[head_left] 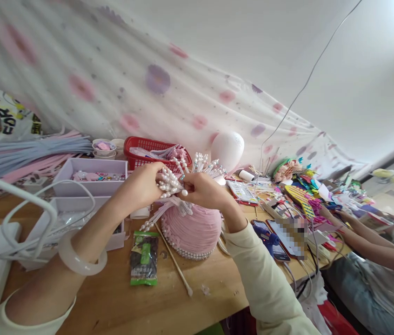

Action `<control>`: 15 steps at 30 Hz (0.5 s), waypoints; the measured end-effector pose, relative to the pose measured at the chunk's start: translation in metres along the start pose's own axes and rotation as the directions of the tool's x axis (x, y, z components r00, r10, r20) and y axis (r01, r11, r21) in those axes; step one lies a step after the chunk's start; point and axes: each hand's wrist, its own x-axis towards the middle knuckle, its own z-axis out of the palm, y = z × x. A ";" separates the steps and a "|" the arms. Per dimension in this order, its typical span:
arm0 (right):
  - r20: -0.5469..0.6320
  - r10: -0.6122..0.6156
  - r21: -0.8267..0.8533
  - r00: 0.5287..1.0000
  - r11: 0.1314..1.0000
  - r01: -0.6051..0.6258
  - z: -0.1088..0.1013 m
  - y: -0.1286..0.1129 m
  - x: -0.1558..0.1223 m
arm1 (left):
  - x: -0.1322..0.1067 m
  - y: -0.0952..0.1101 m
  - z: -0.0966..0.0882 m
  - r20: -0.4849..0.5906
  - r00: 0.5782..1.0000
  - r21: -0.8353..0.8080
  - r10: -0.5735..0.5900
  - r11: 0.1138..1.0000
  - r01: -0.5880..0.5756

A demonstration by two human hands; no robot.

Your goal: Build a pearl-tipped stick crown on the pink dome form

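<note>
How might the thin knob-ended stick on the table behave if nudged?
The knob-ended stick is probably stiff, since it lies straight; likely light, being slender; and may roll unevenly, given the knob at one end.

Both arms stretched forward, we bring our hands close together before us, fingers bent inward. Our left hand point(150, 184) closes in a grip, its fingertips partly hidden; our right hand point(202, 188), just beside it, pinches with curled fingers, its back turned upward. Our left forearm point(111, 223) angles in bare, while a pale sleeve point(257, 265) covers our right arm nearly to the wrist point(236, 216).
</note>
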 end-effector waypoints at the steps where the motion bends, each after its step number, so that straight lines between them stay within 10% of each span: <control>1: 0.001 0.007 -0.010 1.000 1.000 -0.007 -0.001 0.001 0.000 | 0.000 -0.001 0.000 0.005 1.000 -0.029 0.009 1.000 -0.009; 15: 0.028 -0.012 0.046 1.000 0.999 0.011 -0.002 0.003 0.001 | 0.005 -0.012 0.003 -0.002 1.000 -0.077 0.022 0.997 -0.022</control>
